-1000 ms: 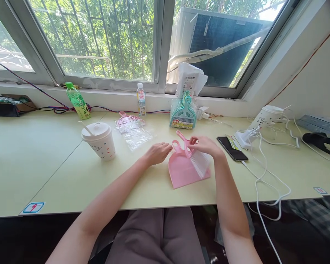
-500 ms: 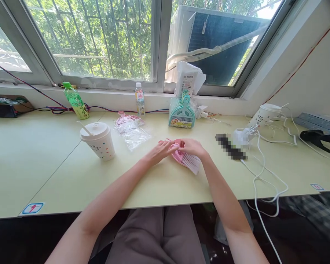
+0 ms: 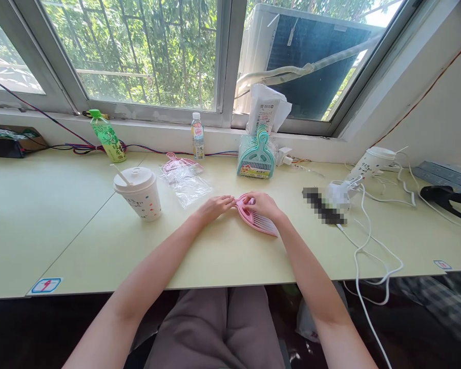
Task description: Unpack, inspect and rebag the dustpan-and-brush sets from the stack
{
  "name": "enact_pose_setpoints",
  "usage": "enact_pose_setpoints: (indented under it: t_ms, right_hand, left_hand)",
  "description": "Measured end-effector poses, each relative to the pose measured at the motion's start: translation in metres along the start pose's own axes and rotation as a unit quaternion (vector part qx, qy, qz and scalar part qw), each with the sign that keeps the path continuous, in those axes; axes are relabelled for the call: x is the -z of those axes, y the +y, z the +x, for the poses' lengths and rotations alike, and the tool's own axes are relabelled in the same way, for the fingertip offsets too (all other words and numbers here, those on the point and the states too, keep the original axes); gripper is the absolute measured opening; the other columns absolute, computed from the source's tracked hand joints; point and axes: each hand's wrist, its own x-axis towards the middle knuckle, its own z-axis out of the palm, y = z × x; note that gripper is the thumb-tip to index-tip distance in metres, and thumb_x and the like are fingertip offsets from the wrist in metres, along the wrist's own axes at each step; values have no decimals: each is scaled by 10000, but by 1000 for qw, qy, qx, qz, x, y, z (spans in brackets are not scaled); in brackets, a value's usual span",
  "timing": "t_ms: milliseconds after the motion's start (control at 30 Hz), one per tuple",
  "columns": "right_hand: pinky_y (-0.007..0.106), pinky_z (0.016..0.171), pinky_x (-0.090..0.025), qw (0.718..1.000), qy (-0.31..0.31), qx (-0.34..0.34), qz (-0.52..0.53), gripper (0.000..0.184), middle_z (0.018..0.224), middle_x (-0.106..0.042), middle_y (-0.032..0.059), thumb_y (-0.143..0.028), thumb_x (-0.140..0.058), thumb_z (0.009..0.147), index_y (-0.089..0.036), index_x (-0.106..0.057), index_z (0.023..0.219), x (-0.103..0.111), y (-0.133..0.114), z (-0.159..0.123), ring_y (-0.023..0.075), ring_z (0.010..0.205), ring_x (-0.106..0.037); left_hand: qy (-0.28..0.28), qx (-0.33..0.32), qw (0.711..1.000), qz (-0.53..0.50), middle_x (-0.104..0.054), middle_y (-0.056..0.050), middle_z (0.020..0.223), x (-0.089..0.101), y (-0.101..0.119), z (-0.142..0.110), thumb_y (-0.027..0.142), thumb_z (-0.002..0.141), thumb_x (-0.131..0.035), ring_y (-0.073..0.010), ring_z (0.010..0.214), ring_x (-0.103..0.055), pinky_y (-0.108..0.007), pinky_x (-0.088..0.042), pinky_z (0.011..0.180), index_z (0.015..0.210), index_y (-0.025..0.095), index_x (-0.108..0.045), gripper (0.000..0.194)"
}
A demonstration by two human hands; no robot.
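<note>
A small pink dustpan (image 3: 246, 217) lies tilted on the table in front of me, and a little brush with pale bristles (image 3: 265, 224) rests inside it. My left hand (image 3: 216, 206) is closed around the handle end of the dustpan, with the fingertips partly hiding it. From the right, my right hand (image 3: 264, 205) pinches the brush near its pink top, thumb and fingers bent together. Its knuckles cover part of the pan's far rim. Behind my left hand sit a crumpled clear plastic bag (image 3: 188, 188) and another pink dustpan (image 3: 176, 162).
A white lidded cup (image 3: 139, 197) with a straw stands at left. Along the wall are a green bottle (image 3: 108, 138), a small bottle (image 3: 197, 136) and a pack of teal dustpans (image 3: 256, 156). White cables (image 3: 363, 251) and a second cup (image 3: 371, 163) occupy the right.
The brush has settled lower into the dustpan, its bristles now lying within the pan. My left hand has drawn back left onto the handle; my right fingers stay at the brush.
</note>
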Motion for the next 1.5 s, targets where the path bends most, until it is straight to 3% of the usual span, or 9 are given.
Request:
enact_pose_setpoints:
  t_ms: [200, 500, 667, 800, 933, 1033, 1133, 1267, 1500]
  right_hand:
    - [250, 693, -388, 1000, -5, 1, -20, 96, 1011, -690, -28, -340, -633, 769, -247, -653, 765, 2, -3, 3, 144, 845, -619]
    - [244, 704, -403, 999, -20, -14, -27, 68, 952, -718, -33, -302, -654, 712, -235, -657, 702, 2, -7, 2, 152, 860, -632]
    - [258, 769, -439, 998, 36, -19, 52, 100, 957, -717, -32, -340, -651, 725, -243, -666, 741, -4, -3, -1, 150, 876, -640]
    - [276, 779, -467, 974, 166, -79, 131, 185, 967, -706, 15, -394, -624, 753, -227, -646, 828, -11, -10, 4, 167, 881, -646]
    - [293, 789, -485, 944, 250, -85, 198, 248, 987, -692, 48, -431, -577, 787, -216, -625, 898, -21, -19, 11, 177, 871, -645]
    - [305, 780, -489, 955, 210, -58, 200, 281, 973, -687, 67, -442, -498, 844, -208, -643, 896, -16, -9, 15, 184, 835, -643]
    - [348, 817, -473, 951, 251, -139, 118, 342, 1040, -662, 122, -394, -389, 901, -179, -651, 954, 4, 31, 10, 218, 909, -625]
    - [524, 1019, -302, 857, 395, -324, -75, 378, 1390, -446, 210, -239, -404, 872, -131, -587, 1184, 31, 109, -12, 315, 1323, -333]
    - [666, 1054, -56, 854, 247, -425, -172, 336, 1024, -651, 224, -114, -419, 821, -77, -683, 1026, 26, 167, -24, 333, 1222, -416]
  left_hand:
    - [3, 23, 998, 58, -659, -122, 1135, -6, 9, 6, -34, 834, -404, -184, 1071, -621, -419, -301, 1121, 1038, 152, -626, 354]
    - [-25, 34, 995, 91, -673, -92, 1123, -8, 13, 3, -75, 760, -416, -178, 1079, -621, -358, -470, 984, 1064, 164, -617, 436]
    - [95, 77, 991, 50, -590, -96, 1276, -4, 12, 4, 23, 829, -425, -211, 1227, -523, -510, -207, 1165, 1164, 205, -577, 410]
    - [250, 275, 909, -187, -404, -157, 1451, -8, 16, 14, 319, 862, -544, -275, 1347, -387, -516, -306, 1102, 1372, 211, -379, 546]
    - [85, 327, 762, -552, -600, -125, 1242, -16, 26, 22, 483, 891, -453, -242, 1099, -617, -419, -487, 938, 1285, 216, -450, 475]
    - [56, 342, 689, -637, -678, -84, 1069, -20, 29, 23, 373, 837, -538, -206, 922, -676, -385, -529, 867, 1191, 199, -496, 396]
    - [81, 391, 647, -650, -702, -79, 984, -18, 21, 22, 272, 767, -548, -202, 857, -682, -368, -553, 802, 1111, 173, -549, 357]
    - [152, 401, 616, -660, -695, -93, 1093, -10, 6, 21, 296, 765, -544, -238, 990, -664, -373, -558, 827, 1125, 170, -595, 385]
    - [234, 373, 583, -682, -685, -80, 1138, -4, 5, 20, 328, 755, -671, -255, 1071, -635, -392, -543, 910, 1112, 187, -632, 386]
